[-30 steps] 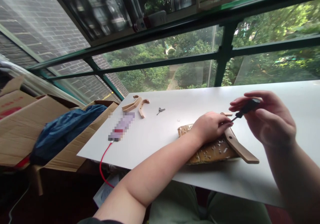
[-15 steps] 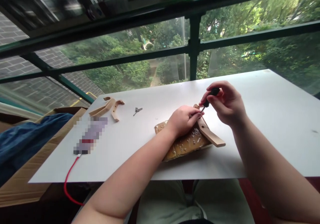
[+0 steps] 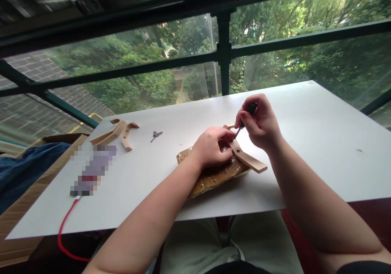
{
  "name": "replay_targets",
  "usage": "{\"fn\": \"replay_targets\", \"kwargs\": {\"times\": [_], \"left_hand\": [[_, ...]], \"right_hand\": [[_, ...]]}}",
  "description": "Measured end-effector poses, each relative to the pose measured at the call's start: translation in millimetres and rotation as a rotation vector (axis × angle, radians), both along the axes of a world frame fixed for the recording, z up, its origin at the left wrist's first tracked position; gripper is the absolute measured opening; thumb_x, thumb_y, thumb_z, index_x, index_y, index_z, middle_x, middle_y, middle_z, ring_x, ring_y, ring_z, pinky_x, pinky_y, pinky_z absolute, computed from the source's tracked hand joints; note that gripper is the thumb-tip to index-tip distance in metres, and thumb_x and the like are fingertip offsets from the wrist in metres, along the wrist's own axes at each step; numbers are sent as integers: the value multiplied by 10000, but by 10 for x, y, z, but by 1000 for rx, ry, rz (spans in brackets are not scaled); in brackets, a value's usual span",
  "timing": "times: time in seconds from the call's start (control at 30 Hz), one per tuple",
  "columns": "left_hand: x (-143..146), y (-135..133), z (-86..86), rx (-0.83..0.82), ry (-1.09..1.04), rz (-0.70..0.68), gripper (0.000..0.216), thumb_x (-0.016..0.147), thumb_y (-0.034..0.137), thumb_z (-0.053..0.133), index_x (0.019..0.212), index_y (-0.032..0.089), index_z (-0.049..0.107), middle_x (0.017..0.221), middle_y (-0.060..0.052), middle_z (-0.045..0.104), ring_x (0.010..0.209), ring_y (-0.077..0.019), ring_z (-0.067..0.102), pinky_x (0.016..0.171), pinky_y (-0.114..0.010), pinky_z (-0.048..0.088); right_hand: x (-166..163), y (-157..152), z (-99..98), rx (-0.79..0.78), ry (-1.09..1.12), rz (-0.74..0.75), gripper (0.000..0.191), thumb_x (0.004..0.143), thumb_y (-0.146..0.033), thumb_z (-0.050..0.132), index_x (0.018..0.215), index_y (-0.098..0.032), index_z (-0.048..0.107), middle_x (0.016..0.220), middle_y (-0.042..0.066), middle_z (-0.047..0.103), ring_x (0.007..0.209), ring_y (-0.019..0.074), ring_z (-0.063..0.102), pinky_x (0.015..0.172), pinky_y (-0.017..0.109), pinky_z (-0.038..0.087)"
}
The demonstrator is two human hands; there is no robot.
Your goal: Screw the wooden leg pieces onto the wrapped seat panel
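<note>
My right hand (image 3: 259, 125) is closed round a small black-handled screwdriver (image 3: 247, 114) whose tip points down at a curved light wooden piece (image 3: 247, 157). My left hand (image 3: 212, 146) is closed over the upper end of that wooden piece and presses it down. The piece lies across a brown board wrapped in clear plastic (image 3: 210, 175) on the white table (image 3: 305, 143). The spot where the tip meets the wood is hidden by my fingers.
Two more curved wooden pieces (image 3: 117, 132) lie at the table's far left, with a few small metal screws (image 3: 155, 134) beside them. A blurred flat object (image 3: 91, 170) with a red cable (image 3: 65, 233) lies left. A cardboard box with blue cloth (image 3: 18, 172) stands beyond the left edge.
The view has swung to the right, so everything sits further left in the picture. Both hands have stayed on the wooden piece, the screwdriver now held more upright.
</note>
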State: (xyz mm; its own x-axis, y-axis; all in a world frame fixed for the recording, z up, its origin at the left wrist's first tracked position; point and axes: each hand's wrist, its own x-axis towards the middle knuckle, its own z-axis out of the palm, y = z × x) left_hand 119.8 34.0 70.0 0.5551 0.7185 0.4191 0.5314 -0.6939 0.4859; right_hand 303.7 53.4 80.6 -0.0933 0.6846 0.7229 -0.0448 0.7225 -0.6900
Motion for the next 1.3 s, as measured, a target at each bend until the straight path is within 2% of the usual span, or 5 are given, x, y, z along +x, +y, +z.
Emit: {"fn": "replay_targets", "kwargs": {"times": [0.27,0.7,1.0,1.13,1.3], "left_hand": [[0,-3,31,-13,18,29,264,790,293,672,1031,187,686,933,-35,721,885,-204,632,883,-355,505],[21,4,18,6,19,37,233,796,297,688,1001,186,702,891,-25,712,851,-189,622,844,-325,499],[33,58,-8,-12,-7,91,227,942,344,574,976,227,766,894,-20,751,847,-179,648,837,-306,498],[32,57,2,-4,5,65,234,949,339,568,946,213,765,886,-24,744,826,-171,639,845,-304,487],[37,51,12,-3,20,80,257,951,373,563,950,211,763,853,-26,728,830,-180,620,809,-305,482]], "right_hand": [[-52,-26,-10,-39,89,51,172,941,-315,597,1002,-277,440,701,-56,523,576,123,602,553,303,535],[-76,-24,-17,-48,72,51,157,947,-278,586,986,-281,434,657,-63,563,551,132,596,531,304,520],[-100,-32,-45,-45,40,1,186,920,-310,626,982,-283,452,688,-53,560,576,144,623,544,313,530],[-88,-100,-13,-59,31,51,212,936,-394,587,1092,-280,502,741,-21,597,679,160,654,637,322,549],[-31,-186,116,-156,141,254,399,918,-401,543,1295,-271,517,1021,57,678,955,226,675,888,436,562]]}}
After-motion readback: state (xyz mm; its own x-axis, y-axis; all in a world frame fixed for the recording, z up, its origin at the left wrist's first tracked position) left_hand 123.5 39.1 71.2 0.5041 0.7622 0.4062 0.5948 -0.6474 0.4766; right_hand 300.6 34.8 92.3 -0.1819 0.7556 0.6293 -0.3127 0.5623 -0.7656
